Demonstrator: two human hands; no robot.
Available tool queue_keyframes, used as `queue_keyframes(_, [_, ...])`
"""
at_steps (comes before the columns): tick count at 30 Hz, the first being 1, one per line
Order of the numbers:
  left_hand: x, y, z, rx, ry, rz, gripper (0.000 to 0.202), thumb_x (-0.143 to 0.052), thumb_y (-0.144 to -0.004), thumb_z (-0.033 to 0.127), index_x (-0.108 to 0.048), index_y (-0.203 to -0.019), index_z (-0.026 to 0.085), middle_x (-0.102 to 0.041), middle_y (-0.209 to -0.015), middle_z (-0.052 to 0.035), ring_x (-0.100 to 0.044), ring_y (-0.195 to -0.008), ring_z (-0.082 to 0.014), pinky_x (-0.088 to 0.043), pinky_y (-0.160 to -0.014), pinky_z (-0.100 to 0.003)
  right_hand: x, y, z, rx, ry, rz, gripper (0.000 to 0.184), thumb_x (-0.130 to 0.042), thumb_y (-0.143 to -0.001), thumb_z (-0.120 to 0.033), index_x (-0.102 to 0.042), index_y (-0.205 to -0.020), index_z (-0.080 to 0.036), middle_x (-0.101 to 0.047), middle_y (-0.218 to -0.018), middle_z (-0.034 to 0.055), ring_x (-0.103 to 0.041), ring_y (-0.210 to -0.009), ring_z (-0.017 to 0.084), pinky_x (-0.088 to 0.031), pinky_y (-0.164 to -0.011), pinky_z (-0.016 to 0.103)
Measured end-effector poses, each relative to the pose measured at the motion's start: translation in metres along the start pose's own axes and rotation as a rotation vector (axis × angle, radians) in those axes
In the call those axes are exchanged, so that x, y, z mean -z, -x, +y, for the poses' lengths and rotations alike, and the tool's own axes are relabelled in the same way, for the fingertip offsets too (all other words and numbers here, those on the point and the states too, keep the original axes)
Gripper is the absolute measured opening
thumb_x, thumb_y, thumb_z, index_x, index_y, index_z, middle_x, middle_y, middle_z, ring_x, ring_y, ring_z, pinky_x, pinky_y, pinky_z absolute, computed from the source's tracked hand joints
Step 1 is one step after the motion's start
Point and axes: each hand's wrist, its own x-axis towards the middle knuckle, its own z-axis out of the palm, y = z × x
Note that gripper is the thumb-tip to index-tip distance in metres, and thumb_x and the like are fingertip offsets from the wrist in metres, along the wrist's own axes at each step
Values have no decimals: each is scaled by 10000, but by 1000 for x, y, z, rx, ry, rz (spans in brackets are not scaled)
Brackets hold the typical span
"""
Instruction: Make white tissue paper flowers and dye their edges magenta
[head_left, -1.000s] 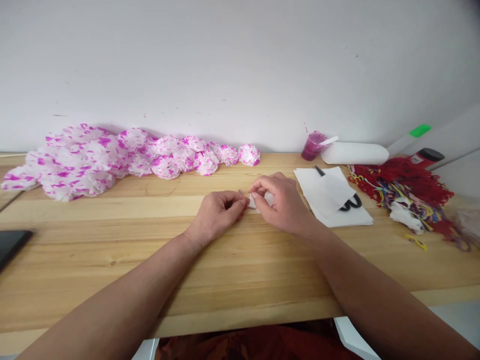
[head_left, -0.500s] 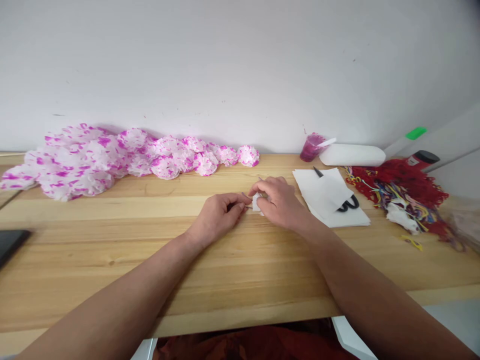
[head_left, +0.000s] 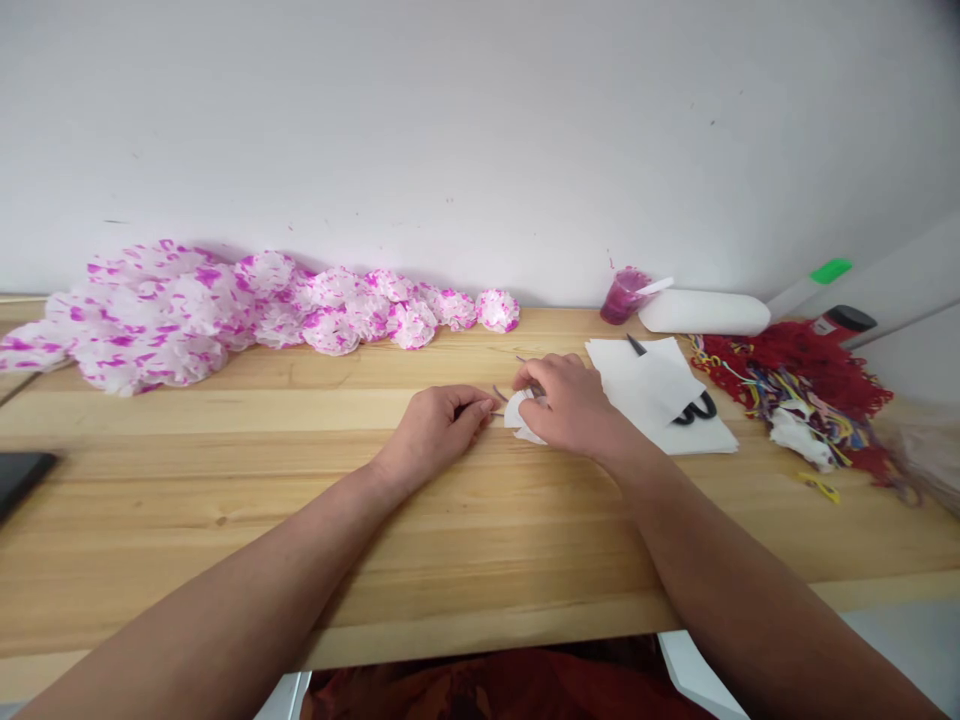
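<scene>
My right hand (head_left: pixel 562 400) is closed on a small piece of folded white paper (head_left: pixel 515 412), whose pleats fan out beside the fingers. To its left, my left hand (head_left: pixel 442 425) pinches a thin purplish yarn (head_left: pixel 498 391) between thumb and forefinger. The yarn runs towards the paper, and a strand also shows just beyond my right fingers. Whether it is looped around the paper is hidden by the right hand. Both hands rest low over the wooden table (head_left: pixel 420 560).
Pink-spotted white paper flowers (head_left: pixel 157 320) line the wall at left. To the right lie white paper sheets (head_left: pixel 637 380) with black-handled scissors (head_left: pixel 697 408), a cup of magenta liquid (head_left: pixel 627 297), a white roll (head_left: pixel 705 312) and red yarn (head_left: pixel 795 365). A dark flat object (head_left: pixel 22 480) sits at far left.
The white paper has fanned out wider beside my right fingers. My right hand has shifted slightly to the right, while my left hand stays nearly in place.
</scene>
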Motion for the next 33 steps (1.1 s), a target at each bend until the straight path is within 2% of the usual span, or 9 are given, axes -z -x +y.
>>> queue_keyframes(4, [1,0,4,8,15,0,298,-538,-901,361,-766,-955,177,-709,-702,-10,-608,-596,-141,-468,-613,-248,-3,1,-1,29,23,2,100,-588,-744,-176,-650,-797,-234,-673,-913,68,-537,-980,309,-372,-811,423])
queue_keyframes(9, [2,1,6,20,7,9,354,-564,-906,463,-736,-813,169,-666,-635,-9,-600,-586,-146,-441,-577,-249,1,3,-2,69,-76,2,123,-571,-780,-130,-646,-789,-227,-693,-908,48,-549,-986,286,-375,-811,406])
queue_keyframes(15, [3,2,6,14,119,6,418,-586,-889,552,-749,-947,171,-678,-692,-14,-602,-600,-145,-441,-572,-249,5,3,-5,107,-356,133,73,-600,-812,-165,-634,-828,-226,-701,-895,9,-600,-915,220,-426,-799,357])
queue_keyframes(19, [3,4,8,-5,125,-3,398,-649,-847,535,-767,-949,169,-702,-746,-24,-569,-610,-137,-411,-552,-240,3,4,-11,87,-453,207,47,-611,-820,-182,-622,-807,-225,-698,-852,-9,-628,-860,192,-448,-791,334])
queue_keyframes(24, [3,4,10,-6,119,15,336,-664,-834,480,-774,-833,162,-651,-650,3,-486,-568,-111,-353,-512,-222,-3,7,-20,159,-481,274,77,-600,-825,-151,-623,-840,-223,-707,-866,-4,-646,-868,185,-463,-827,331])
queue_keyframes(28, [3,3,9,30,140,22,306,-642,-846,434,-731,-740,161,-584,-549,27,-461,-516,-102,-345,-495,-218,-5,9,-22,209,-423,353,105,-588,-831,-150,-627,-887,-230,-717,-926,24,-642,-948,219,-461,-889,374])
queue_keyframes(33, [3,3,6,56,197,19,375,-612,-866,484,-638,-662,170,-625,-594,3,-543,-529,-117,-401,-516,-222,-3,13,-27,259,-417,369,147,-573,-850,-156,-627,-960,-237,-715,-997,48,-625,-1030,237,-454,-948,403])
